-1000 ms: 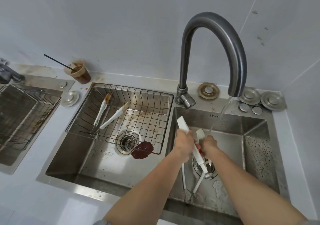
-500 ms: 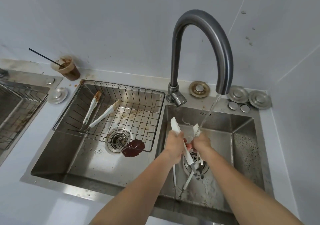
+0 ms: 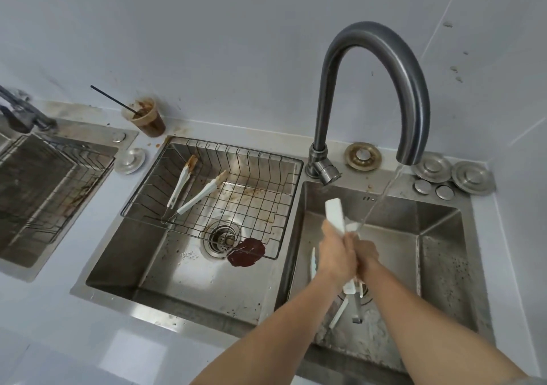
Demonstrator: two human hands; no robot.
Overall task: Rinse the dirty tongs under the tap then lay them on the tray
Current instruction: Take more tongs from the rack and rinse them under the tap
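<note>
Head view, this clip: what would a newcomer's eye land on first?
The tall dark curved metal tap pours a thin stream onto white plastic tongs, gripped by the left hand and right hand over the right steel basin. Left of it, sauce-stained white tongs lie in a wire rack, above a dark red puddle.

White tongs (image 3: 335,213) stand tilted over the right sink basin (image 3: 438,224), tips up in the thin water stream (image 3: 381,198) falling from the dark curved tap (image 3: 414,94). Left of it, the wire tray (image 3: 284,207) holds sauce-stained tongs (image 3: 189,189).
</note>
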